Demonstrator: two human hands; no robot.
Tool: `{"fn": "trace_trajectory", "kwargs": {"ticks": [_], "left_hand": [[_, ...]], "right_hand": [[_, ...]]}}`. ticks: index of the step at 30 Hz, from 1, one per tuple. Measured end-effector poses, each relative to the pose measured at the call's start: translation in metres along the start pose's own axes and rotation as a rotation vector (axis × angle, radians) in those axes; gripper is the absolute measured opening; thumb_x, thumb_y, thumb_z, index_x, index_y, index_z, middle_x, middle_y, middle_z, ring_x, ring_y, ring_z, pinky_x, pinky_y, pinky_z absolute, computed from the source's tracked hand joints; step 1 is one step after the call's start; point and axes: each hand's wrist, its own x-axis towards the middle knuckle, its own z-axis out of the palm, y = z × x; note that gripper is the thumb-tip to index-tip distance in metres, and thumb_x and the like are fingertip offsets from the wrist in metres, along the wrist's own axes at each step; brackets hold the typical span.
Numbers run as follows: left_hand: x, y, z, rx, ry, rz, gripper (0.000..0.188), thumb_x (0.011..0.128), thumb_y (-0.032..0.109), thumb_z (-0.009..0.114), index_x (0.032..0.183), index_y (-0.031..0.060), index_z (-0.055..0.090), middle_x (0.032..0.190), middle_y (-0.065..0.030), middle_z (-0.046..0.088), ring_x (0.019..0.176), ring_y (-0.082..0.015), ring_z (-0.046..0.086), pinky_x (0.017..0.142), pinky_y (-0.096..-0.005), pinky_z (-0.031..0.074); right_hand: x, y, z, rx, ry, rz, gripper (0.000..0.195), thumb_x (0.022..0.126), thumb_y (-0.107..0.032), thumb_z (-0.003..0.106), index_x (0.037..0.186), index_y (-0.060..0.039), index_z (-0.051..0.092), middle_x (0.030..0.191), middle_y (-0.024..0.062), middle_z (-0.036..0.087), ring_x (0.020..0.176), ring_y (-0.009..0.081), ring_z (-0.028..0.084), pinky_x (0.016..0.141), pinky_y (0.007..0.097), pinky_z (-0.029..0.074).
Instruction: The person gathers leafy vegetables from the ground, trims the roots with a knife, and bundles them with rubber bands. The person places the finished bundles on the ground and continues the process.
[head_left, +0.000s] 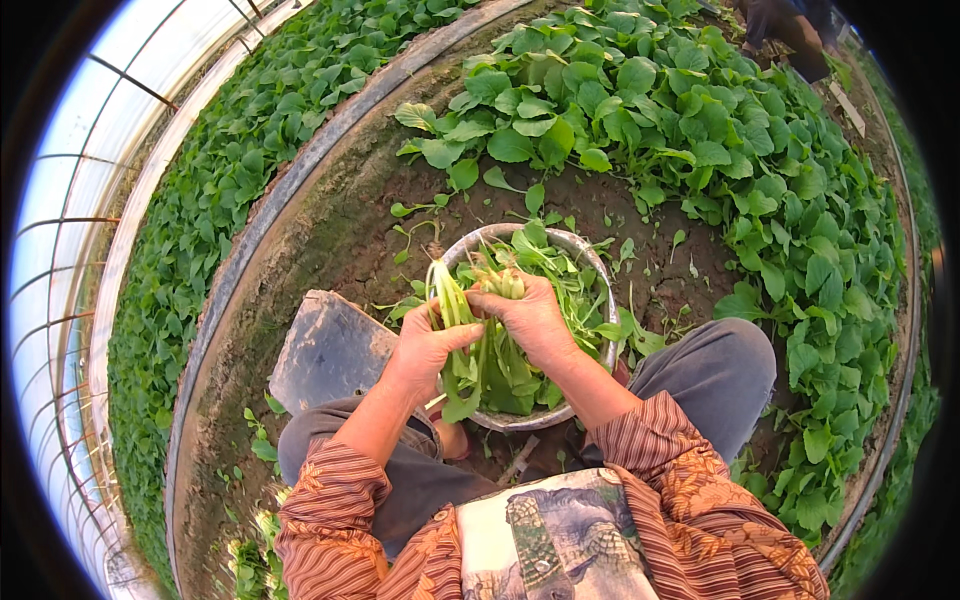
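My left hand is closed around a few pulled leafy green plants, their pale stems and a root pointing up. Close beside it, my right hand grips a bunch of similar greens, with the roots upward and the leaves hanging down. Both hands are above a round, dirt-smeared basin set on the soil between my legs. Loose greens fill much of the basin, and part of them is hidden by my hands and forearms.
A flat, dirty board lies left of the basin. More bunched greens rest at lower left. Dense leafy beds grow ahead and to the right. A grey hose or pipe curves along the left. Another person is at upper right.
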Motion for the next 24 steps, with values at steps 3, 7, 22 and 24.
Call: {"fn": "trace_trajectory", "kwargs": {"ticks": [3, 7, 22, 24], "left_hand": [[0.0, 0.003, 0.0, -0.03, -0.056, -0.054, 0.029, 0.087, 0.003, 0.07, 0.115, -0.0005, 0.065, 0.092, -0.0027, 0.069, 0.068, -0.0089, 0.059, 0.063, -0.0243, 0.05], [0.01, -0.004, -0.001, 0.217, 0.036, -0.011, 0.029, 0.094, 0.011, 0.064, 0.12, -0.0029, 0.062, 0.101, -0.0066, 0.068, 0.064, -0.0075, 0.054, 0.058, -0.0228, 0.046], [0.009, -0.017, -0.002, 0.389, -0.223, -0.129, 0.029, 0.096, 0.008, 0.051, 0.123, 0.0018, 0.06, 0.107, -0.0039, 0.065, 0.096, -0.0118, 0.061, 0.085, -0.0287, 0.051], [0.011, -0.022, -0.003, 0.351, -0.261, -0.131, 0.03, 0.095, 0.007, 0.05, 0.122, 0.0005, 0.06, 0.109, -0.0049, 0.065, 0.098, -0.0123, 0.062, 0.086, -0.0294, 0.051]], "right_hand": [[0.006, 0.0, -0.012, 0.009, 0.032, -0.033, 0.013, 0.087, -0.008, 0.073, 0.098, -0.0021, 0.07, 0.09, 0.0036, 0.072, 0.081, 0.0088, 0.064, 0.074, 0.0253, 0.052], [0.02, 0.002, -0.038, -0.109, 0.043, -0.172, 0.009, 0.091, -0.007, 0.069, 0.099, -0.0039, 0.068, 0.089, 0.0057, 0.072, 0.08, 0.0131, 0.067, 0.074, 0.0277, 0.054], [0.002, -0.013, -0.014, 0.232, -0.068, 0.124, 0.02, 0.079, 0.003, 0.075, 0.098, -0.002, 0.071, 0.09, 0.0023, 0.071, 0.077, 0.012, 0.065, 0.072, 0.0281, 0.053], [0.003, -0.014, -0.017, 0.221, -0.107, 0.178, 0.019, 0.078, 0.003, 0.075, 0.096, -0.0024, 0.071, 0.089, 0.0024, 0.071, 0.077, 0.0128, 0.066, 0.073, 0.0289, 0.054]]}}
